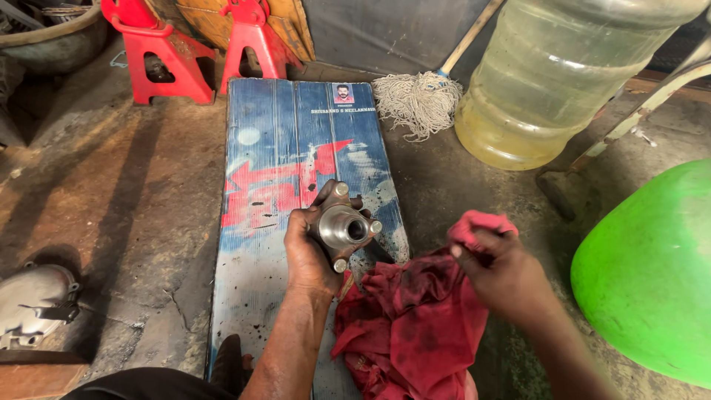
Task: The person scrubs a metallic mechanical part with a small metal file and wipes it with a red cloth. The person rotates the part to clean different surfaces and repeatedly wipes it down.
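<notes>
Along the lower edge of the frame both of my forearms are cut off, and a dark shape at bottom centre, maybe a shoe or knee, is too cropped for me to tell. At far left a grey metal casing (33, 300) is half out of view. The green rounded object (652, 274) at right runs off the edge, so I cannot tell what it is. At upper right the large clear water jug (563, 74) loses its top to the frame, and only the head of the mop (416, 102) and a piece of its handle show. The two red jack stands (194, 44) at upper left are cropped as well.

At centre my left hand (311, 248) is wrapped around a metal flanged hub part (345, 226), fingers closed behind it and mostly hidden; its bore faces the camera, above the blue printed board (296, 170) lying on the floor. Right of centre my right hand (500, 270) pinches a bunched fold of the red rag (415, 318), fingers closed tight; the rest of the rag drapes down between my arms.
</notes>
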